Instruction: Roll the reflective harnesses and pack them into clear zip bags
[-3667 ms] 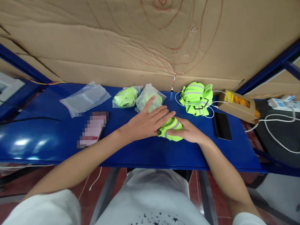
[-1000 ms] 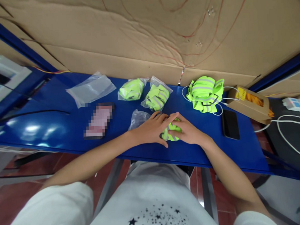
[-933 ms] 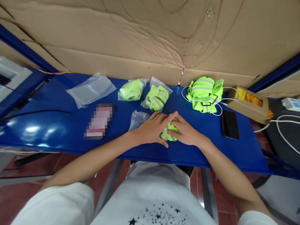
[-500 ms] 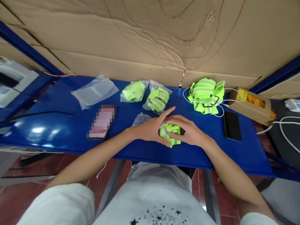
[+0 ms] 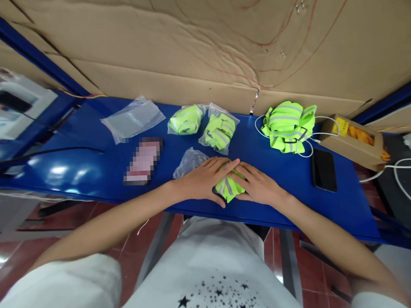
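Observation:
Near the front edge of the blue table (image 5: 279,205), a bundled neon-yellow reflective strap (image 5: 229,188) with grey stripes sits between both hands. My left hand (image 5: 206,181) wraps it from the left, thumb low at its front. My right hand (image 5: 257,183) closes round it from the right, the fingers of both hands meeting over its top. Much of the bundle is hidden under the fingers. Just beyond my left hand lies a crumpled clear plastic bag (image 5: 189,163). Farther back are two bagged strap bundles (image 5: 186,120), side by side.
A loose pile of reflective straps (image 5: 288,125) with a black buckle and white cable lies back right, beside a cardboard box (image 5: 356,143) and a black phone (image 5: 324,170). Flat clear bags (image 5: 134,119) and a phone with a blurred screen (image 5: 143,161) lie left. A cardboard panel (image 5: 188,68) stands behind.
My fingers have closed in over the strap bundle, covering its top; a striped face now shows between the hands. The raised left index finger has come down. The view has shifted slightly.

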{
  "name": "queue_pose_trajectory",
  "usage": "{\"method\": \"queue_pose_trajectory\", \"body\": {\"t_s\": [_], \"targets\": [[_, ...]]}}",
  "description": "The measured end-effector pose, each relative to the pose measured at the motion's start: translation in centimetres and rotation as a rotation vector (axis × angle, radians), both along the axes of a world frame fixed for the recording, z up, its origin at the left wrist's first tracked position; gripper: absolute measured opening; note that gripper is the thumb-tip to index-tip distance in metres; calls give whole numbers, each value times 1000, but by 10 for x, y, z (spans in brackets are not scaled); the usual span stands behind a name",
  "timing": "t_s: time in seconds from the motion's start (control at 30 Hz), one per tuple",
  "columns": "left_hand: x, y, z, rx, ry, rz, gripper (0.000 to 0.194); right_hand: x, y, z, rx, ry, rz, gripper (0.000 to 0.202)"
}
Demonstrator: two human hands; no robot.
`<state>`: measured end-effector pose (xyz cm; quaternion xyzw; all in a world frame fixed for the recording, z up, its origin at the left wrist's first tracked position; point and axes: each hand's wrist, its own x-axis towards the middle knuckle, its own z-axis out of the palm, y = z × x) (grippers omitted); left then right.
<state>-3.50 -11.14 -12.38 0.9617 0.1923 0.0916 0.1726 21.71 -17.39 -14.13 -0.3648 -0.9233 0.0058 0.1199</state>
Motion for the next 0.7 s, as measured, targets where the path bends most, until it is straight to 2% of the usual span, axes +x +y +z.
{"method": "queue_pose_trajectory", "body": {"t_s": [0.13,0.23,0.37,0.47,0.57,0.63,0.7], "targets": [[12,8,-8,67,-83,31,132,-5,10,7,66,112,-2,50],[25,7,5,-17,-142,79,133,-3,16,17,16,246,-65,40],[35,1,39,-403,-168,127,134,-2,18,30,51,276,-180,40],[37,2,56,-751,-235,63,119,-5,15,44,38,485,-268,36],[39,6,58,-1046,-304,7,90,-5,11,60,-49,746,-289,25],[42,8,55,-1191,-325,21,72,-1,10,68,-108,777,-173,28],[45,9,52,-1286,-371,44,66,5,8,71,-214,747,-70,36]]}}
